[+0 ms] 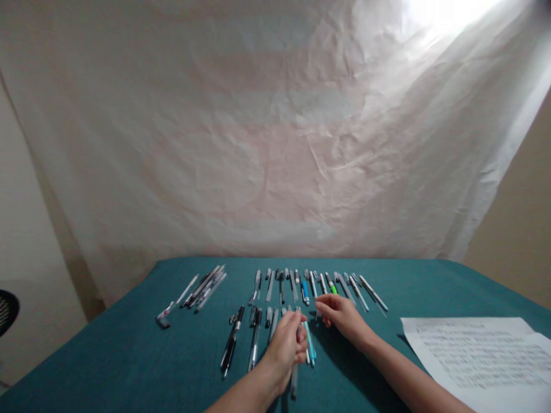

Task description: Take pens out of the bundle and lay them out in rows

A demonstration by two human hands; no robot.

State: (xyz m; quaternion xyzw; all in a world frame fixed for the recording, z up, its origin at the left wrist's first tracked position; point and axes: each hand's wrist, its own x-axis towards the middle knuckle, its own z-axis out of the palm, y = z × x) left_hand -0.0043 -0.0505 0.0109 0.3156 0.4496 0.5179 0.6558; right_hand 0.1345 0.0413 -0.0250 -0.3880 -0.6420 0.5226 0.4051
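Many pens lie in rows on a teal tablecloth. My left hand is closed around a grey pen whose lower end sticks out below the fist, over the near row of pens. My right hand rests just to the right, fingers curled and pointing left, its fingertips at a pen between the near row and the far row of pens. Whether it grips that pen I cannot make out.
A separate bunch of pens lies at the left of the table. Printed paper sheets lie at the right front. A crumpled white sheet hangs behind the table. A dark chair edge shows far left.
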